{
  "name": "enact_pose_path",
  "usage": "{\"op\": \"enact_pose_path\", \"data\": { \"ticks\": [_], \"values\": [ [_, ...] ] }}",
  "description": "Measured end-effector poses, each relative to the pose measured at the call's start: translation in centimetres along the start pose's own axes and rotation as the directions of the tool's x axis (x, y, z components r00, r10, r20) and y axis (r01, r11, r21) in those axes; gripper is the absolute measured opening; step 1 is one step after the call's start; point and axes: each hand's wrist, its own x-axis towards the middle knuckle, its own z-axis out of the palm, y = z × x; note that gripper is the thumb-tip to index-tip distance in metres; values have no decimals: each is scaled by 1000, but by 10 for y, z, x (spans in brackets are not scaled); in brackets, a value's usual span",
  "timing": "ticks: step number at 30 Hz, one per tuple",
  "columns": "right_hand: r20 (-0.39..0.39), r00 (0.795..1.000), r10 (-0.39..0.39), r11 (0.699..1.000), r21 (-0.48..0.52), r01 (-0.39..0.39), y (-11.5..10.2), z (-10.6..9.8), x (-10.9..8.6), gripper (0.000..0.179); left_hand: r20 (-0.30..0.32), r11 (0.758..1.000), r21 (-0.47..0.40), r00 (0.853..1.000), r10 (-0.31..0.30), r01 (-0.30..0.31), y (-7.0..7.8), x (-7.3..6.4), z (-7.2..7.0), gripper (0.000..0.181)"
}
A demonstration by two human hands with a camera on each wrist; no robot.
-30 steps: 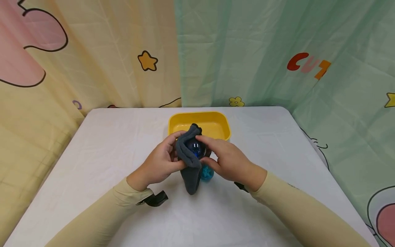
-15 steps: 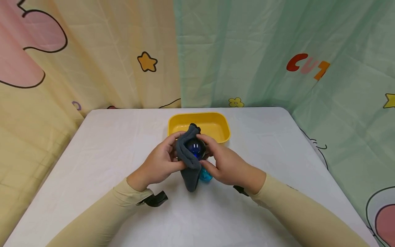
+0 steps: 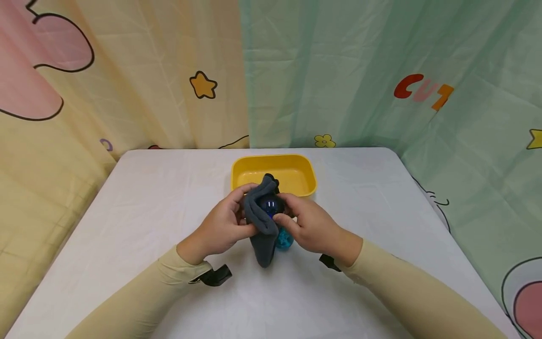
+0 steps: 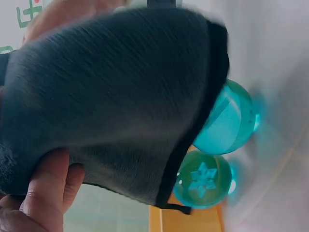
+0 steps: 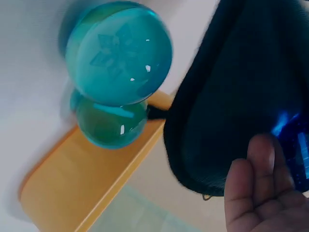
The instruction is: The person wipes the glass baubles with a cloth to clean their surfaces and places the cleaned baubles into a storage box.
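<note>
In the head view, my left hand (image 3: 218,228) holds a folded dark grey cloth (image 3: 263,249) with a black border, its lower corner hanging down. A shiny dark blue ball (image 3: 272,205) sits against the cloth's fold, and my right hand (image 3: 319,228) grips it from the right with thumb and fingers. In the left wrist view the cloth (image 4: 111,77) hides the blue ball. The right wrist view shows the right fingertips at the blue ball (image 5: 301,150), beside the cloth. Below the hands are two clear teal balls, one nearer (image 5: 118,53) and one farther (image 5: 111,125).
A shallow yellow tray (image 3: 312,183) stands just beyond the hands on the white-covered table (image 3: 360,188). Printed curtains (image 3: 317,70) hang behind the table and along its sides. One teal ball (image 3: 284,239) partly shows below the right hand in the head view.
The right thumb and fingers have shifted on the blue ball, the index finger sliding lower. Cloth and ball have moved slightly down and right in the head view. The left hand keeps its hold.
</note>
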Motion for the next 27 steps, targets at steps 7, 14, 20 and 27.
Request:
{"op": "enact_pose_path", "data": {
  "ticks": [7, 14, 20, 27],
  "values": [
    [14, 997, -78, 991, -109, 79, -3, -2, -3, 77, -7, 999, -4, 999, 33, -33, 1, 0, -3, 79],
    [-45, 991, -130, 963, -244, 115, -1, -5, -2, 72, 2, 999, -11, 999, 42, -42, 1, 2, -2, 77],
    [-48, 999, -5, 1000, -12, 4, 0, -4, -1, 52, 5, 1000, 2, 1000, 22, -22, 2, 2, 0, 77],
    [-2, 1000, -18, 1000, 2, 18, -1, 0, 0, 69, -17, 1000, 25, 1000, 7, -6, -2, 1, 0, 80]
  ]
}}
